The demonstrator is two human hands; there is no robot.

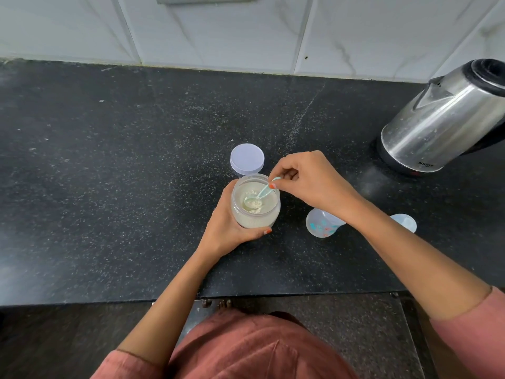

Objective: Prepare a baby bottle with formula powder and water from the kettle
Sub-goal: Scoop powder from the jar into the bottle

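Note:
My left hand point(228, 224) wraps around an open clear jar of pale formula powder point(255, 212) standing on the black counter. My right hand point(308, 180) pinches the handle of a small light-green spoon point(258, 194), whose bowl lies in the powder inside the jar. The jar's white lid point(247, 159) rests flat just behind the jar. A clear baby bottle point(322, 222) with coloured markings stands open to the right of the jar, partly hidden under my right forearm. Its translucent cap point(404, 222) lies further right. A steel electric kettle point(448, 119) sits at the far right on its base.
The black speckled counter point(123, 173) runs wide to the left, backed by a white tiled wall point(246, 31). The counter's front edge point(82, 302) lies close to my body. The kettle occupies the right rear corner.

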